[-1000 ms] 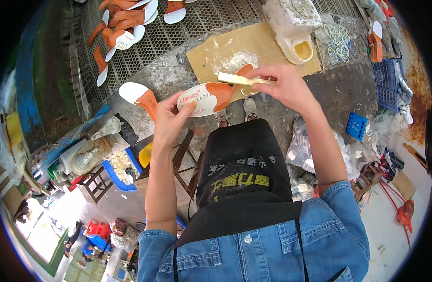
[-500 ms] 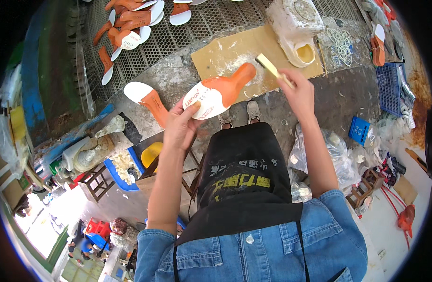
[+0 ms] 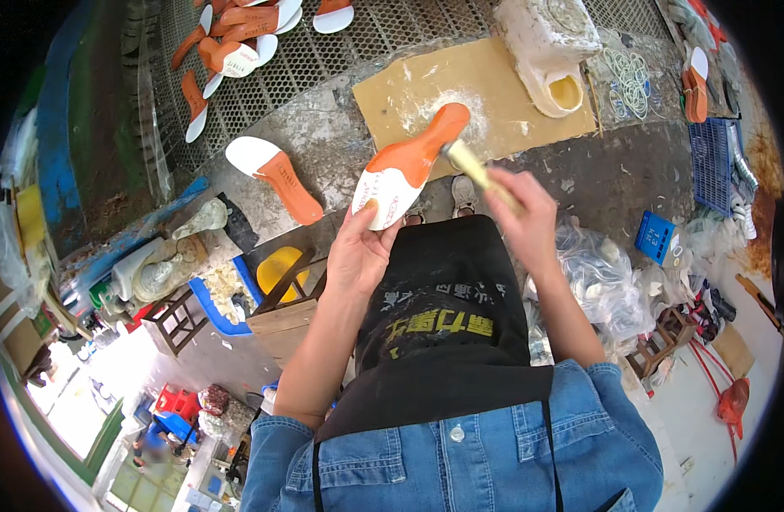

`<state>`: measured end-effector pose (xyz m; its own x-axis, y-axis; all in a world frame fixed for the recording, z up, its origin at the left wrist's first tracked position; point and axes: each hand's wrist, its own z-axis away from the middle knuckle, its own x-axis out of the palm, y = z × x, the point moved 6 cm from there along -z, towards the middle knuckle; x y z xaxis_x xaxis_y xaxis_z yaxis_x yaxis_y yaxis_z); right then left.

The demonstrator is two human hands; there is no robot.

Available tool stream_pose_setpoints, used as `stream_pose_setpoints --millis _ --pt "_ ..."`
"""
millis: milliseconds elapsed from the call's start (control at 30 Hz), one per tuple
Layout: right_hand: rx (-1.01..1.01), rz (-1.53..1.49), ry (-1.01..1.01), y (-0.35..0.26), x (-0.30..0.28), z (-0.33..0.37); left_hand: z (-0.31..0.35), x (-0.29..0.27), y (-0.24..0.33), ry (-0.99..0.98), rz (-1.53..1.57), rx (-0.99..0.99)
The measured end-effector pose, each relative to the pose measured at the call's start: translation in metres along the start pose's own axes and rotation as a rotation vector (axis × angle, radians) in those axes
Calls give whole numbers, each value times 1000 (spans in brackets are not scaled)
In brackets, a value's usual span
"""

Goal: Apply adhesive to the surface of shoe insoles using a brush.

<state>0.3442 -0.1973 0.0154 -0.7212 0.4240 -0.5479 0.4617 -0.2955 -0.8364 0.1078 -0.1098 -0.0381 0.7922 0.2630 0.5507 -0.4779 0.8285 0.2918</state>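
Note:
My left hand (image 3: 362, 250) grips an orange-and-white shoe insole (image 3: 406, 160) by its wide white end, thumb on top. The insole's narrow orange end points up and right, over a brown board. In my right hand (image 3: 523, 220) is a brush (image 3: 470, 164) with a pale yellow handle. Its head is at the right edge of the insole's orange part; whether it touches cannot be made out. A second insole (image 3: 282, 177), white at one end and orange at the other, lies on the bench to the left.
The brown board (image 3: 392, 94) carries white smears. At its right stands a white-crusted container (image 3: 552, 60) with a round yellowish opening. Several insoles (image 3: 238, 60) lie on a metal mesh (image 3: 323, 64) at the far left. A coil of pale cord (image 3: 628, 81) and stacked insoles (image 3: 696, 85) are at right.
My right hand has brought the brush left and down to the insole's edge. The held insole has turned steeper, and my left hand has shifted right, away from the second insole.

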Motion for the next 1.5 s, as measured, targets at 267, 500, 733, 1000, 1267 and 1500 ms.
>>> stream_pose_setpoints --millis 267,500,733,1000,1267,1500 --pt "178 45 137 62 3 -28 -7 -19 -4 -38 113 -43" --pt "39 115 33 43 11 -29 -15 -34 -3 -79 200 -113" --pt "-62 331 -205 9 16 -88 -29 -29 38 -89 -318 125" --pt "-50 630 -216 -2 -15 -107 -7 29 67 -322 -983 460" --pt "-49 412 -58 38 -7 -83 -20 11 44 -231 -713 246" --pt "135 -299 -334 26 28 -5 -20 -21 -4 -73 129 -41"
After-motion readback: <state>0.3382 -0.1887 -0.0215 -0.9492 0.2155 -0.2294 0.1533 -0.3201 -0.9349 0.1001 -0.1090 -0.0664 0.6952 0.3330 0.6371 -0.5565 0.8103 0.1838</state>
